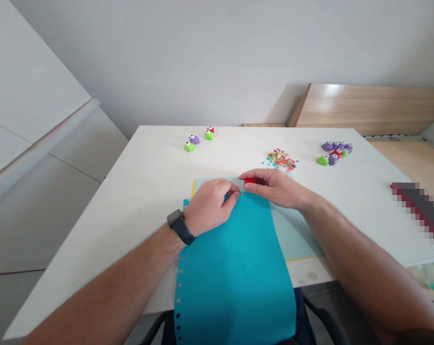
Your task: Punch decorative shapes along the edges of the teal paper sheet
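A large blue sheet (238,268) lies over the table's front edge and hangs toward my lap, with a row of small punched holes down its left side. My left hand (217,201), with a dark watch (181,225) on the wrist, pinches the sheet's far edge. In my right hand (270,187) is a small red craft punch (249,181), held between thumb and fingers at that same edge. My fingers partly cover the punch, so whether the paper sits in its slot cannot be seen.
Beneath the sheet is a pale mat (299,235) with yellow lines. Colourful paper confetti (282,159) lies beyond my right hand. Googly-eyed punches in green, purple and red stand at back left (194,139) and back right (334,153). A blurred-out dark red object (421,211) is at far right.
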`<state>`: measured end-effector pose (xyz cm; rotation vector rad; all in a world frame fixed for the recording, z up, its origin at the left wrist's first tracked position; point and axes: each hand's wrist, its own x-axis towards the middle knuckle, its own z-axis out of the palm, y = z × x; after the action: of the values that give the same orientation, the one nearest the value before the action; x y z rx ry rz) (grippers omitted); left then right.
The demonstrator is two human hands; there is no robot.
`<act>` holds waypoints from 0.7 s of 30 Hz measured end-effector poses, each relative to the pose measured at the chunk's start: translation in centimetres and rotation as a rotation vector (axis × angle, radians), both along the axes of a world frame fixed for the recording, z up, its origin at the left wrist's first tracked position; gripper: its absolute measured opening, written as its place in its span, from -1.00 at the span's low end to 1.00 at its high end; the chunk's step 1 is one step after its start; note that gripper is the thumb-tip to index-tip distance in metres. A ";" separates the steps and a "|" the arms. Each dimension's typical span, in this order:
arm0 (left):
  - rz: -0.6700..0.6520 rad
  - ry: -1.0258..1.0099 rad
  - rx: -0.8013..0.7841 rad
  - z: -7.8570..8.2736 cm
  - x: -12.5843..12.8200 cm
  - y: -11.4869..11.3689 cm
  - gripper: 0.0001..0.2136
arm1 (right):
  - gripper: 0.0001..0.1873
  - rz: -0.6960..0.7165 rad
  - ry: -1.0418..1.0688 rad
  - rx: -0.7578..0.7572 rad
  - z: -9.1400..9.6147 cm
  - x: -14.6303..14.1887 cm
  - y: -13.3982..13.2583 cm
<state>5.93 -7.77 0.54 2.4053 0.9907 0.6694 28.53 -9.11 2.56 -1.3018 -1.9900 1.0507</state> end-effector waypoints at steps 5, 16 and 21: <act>0.001 0.002 0.011 0.1 0.0 0.0 -0.84 | -0.50 0.008 -0.040 0.023 0.1 0.0 0.0; 0.002 0.001 0.003 0.0 0.1 0.0 -0.84 | -0.52 -0.001 -0.027 0.012 0.1 -0.2 -0.1; 0.000 0.000 -0.005 -0.1 0.0 0.0 -0.84 | -0.55 -0.011 0.008 0.008 -0.3 -0.3 0.1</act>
<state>5.93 -7.75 0.49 2.4008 0.9913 0.6664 28.24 -8.99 2.30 -1.3008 -1.9772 1.0408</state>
